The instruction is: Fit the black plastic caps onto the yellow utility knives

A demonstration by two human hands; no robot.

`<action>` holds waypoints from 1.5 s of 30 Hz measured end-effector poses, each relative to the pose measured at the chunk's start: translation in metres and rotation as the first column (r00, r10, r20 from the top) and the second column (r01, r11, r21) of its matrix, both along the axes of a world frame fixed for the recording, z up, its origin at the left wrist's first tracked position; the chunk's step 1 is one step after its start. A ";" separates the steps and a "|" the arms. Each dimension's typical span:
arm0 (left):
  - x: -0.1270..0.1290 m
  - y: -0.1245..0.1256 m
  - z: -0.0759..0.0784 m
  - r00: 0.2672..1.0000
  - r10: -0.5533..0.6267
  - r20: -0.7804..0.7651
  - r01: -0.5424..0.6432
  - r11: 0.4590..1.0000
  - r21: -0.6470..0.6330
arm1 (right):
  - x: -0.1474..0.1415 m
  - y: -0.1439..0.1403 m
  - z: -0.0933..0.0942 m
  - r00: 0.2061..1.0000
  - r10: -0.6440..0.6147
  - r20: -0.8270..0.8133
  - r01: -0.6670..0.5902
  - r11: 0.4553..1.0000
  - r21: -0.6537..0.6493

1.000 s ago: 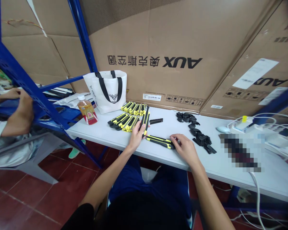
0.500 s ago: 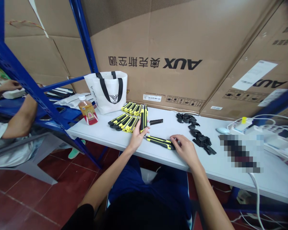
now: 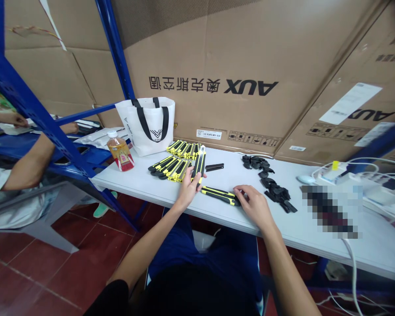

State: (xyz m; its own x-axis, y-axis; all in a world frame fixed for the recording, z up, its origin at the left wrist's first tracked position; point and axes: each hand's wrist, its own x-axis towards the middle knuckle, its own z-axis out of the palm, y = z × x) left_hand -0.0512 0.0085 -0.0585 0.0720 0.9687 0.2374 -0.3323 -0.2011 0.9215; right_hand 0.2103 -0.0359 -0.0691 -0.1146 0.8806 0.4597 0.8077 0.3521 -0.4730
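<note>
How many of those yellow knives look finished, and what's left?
Two rows of knives lie finished beside the tote bag. The left hand holds one knife; the right hand touches another. A pile of black parts remains.

Two hands work at the desk (image 3: pixel 145 184): the left hand (image 3: pixel 188 188) and the right hand (image 3: pixel 255 205). One yellow-and-black cutter (image 3: pixel 198 164) sits under the left hand, and one more cutter (image 3: pixel 220 195) lies between the hands. Beyond the left hand lie two rows of cutters (image 3: pixel 176 160), too tightly packed to count. Beyond the right hand is one heap of black parts (image 3: pixel 270 182) and one loose black bar (image 3: pixel 214 167). Left of them stand one bottle (image 3: pixel 120 151) and one white bag (image 3: pixel 148 125).
</note>
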 end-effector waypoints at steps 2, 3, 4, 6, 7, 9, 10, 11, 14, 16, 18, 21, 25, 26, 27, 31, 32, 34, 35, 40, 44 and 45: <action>-0.001 0.000 0.001 0.999 0.032 -0.021 -0.032 0.999 -0.028 | 0.000 0.000 0.000 1.000 -0.003 0.003 0.003 1.000 0.008; -0.001 0.000 0.001 0.998 0.045 -0.034 -0.046 0.998 -0.047 | 0.000 0.000 0.000 1.000 -0.006 0.006 0.006 1.000 0.010; -0.001 -0.001 0.002 0.998 0.049 -0.048 -0.053 0.997 -0.064 | 0.000 0.000 0.000 1.000 -0.008 0.008 0.008 1.000 0.010; -0.001 -0.001 0.004 0.997 0.044 -0.063 -0.049 0.996 -0.078 | 0.000 0.000 0.001 1.000 -0.008 0.010 0.008 1.000 0.005; -0.001 -0.001 0.004 0.998 0.037 -0.057 -0.041 0.997 -0.070 | 0.000 0.000 0.001 1.000 -0.006 0.010 0.006 1.000 0.001; 0.000 -0.001 0.005 1.000 0.013 -0.028 -0.014 0.999 -0.040 | 0.000 0.000 0.001 1.000 -0.002 0.010 0.002 1.000 -0.004; 0.001 -0.001 0.005 1.000 0.000 -0.009 -0.001 1.000 -0.027 | 0.000 0.000 0.001 1.000 0.000 0.010 0.000 1.000 -0.006; 0.001 -0.001 0.006 1.000 -0.015 0.008 0.015 1.000 -0.018 | 0.000 -0.001 0.001 1.000 0.001 0.010 -0.001 1.000 -0.005; 0.001 -0.001 0.006 0.998 -0.060 0.036 0.061 0.998 -0.022 | -0.001 -0.001 0.002 1.000 0.001 0.013 -0.001 1.000 0.006; 0.001 -0.001 0.005 0.997 -0.071 0.035 0.072 0.997 -0.034 | -0.001 -0.001 0.002 1.000 0.001 0.017 -0.002 1.000 0.013; 0.000 0.000 0.004 0.997 -0.062 0.036 0.064 0.997 -0.045 | -0.001 -0.001 0.003 1.000 0.002 0.016 -0.003 1.000 0.013; 0.000 0.002 0.001 0.999 -0.032 0.037 0.034 0.998 -0.055 | -0.002 -0.002 0.003 1.000 0.004 0.011 -0.004 1.000 0.004; -0.002 0.002 0.000 1.000 0.020 -0.018 -0.021 0.997 -0.070 | -0.001 -0.002 0.004 1.000 0.007 0.007 -0.007 1.000 -0.011; -0.002 0.001 0.001 0.999 0.027 -0.028 -0.029 0.996 -0.080 | -0.001 -0.002 0.004 1.000 0.007 0.005 -0.007 1.000 -0.011; -0.003 0.000 0.002 0.999 0.031 -0.038 -0.034 0.995 -0.089 | -0.001 -0.001 0.003 1.000 0.008 0.006 -0.008 1.000 -0.010; -0.004 -0.005 0.009 0.997 0.025 -0.070 -0.030 0.997 -0.069 | -0.001 -0.001 0.003 1.000 0.006 0.012 -0.006 1.000 0.002; -0.004 -0.006 0.010 0.997 0.025 -0.070 -0.029 0.998 -0.059 | -0.001 -0.001 0.003 1.000 0.008 0.013 -0.008 1.000 0.006; -0.003 -0.007 0.012 0.998 0.024 -0.055 -0.027 0.998 -0.061 | -0.002 -0.001 0.004 1.000 0.009 0.014 -0.009 1.000 0.010; -0.003 -0.007 0.012 0.999 0.021 -0.038 -0.024 0.997 -0.068 | -0.002 -0.001 0.004 1.000 0.009 0.015 -0.010 1.000 0.009; -0.001 -0.005 0.011 0.996 -0.068 0.051 0.069 0.997 -0.027 | -0.001 -0.001 0.004 1.000 0.016 0.023 -0.016 1.000 0.003; 0.000 -0.004 0.011 0.992 -0.093 0.090 0.091 0.996 0.022 | -0.001 -0.001 0.004 1.000 0.014 0.021 -0.015 1.000 0.016; 0.000 -0.004 0.011 0.991 -0.088 0.098 0.085 0.996 0.028 | -0.001 -0.001 0.004 1.000 0.013 0.019 -0.014 1.000 0.015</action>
State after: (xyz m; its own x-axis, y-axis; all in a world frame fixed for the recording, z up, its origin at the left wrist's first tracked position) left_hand -0.0513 0.0045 -0.0478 0.1301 0.9539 0.2704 -0.4388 -0.1892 0.8784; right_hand 0.2092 -0.0371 -0.0651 -0.1354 0.8720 0.4704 0.8117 0.3699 -0.4520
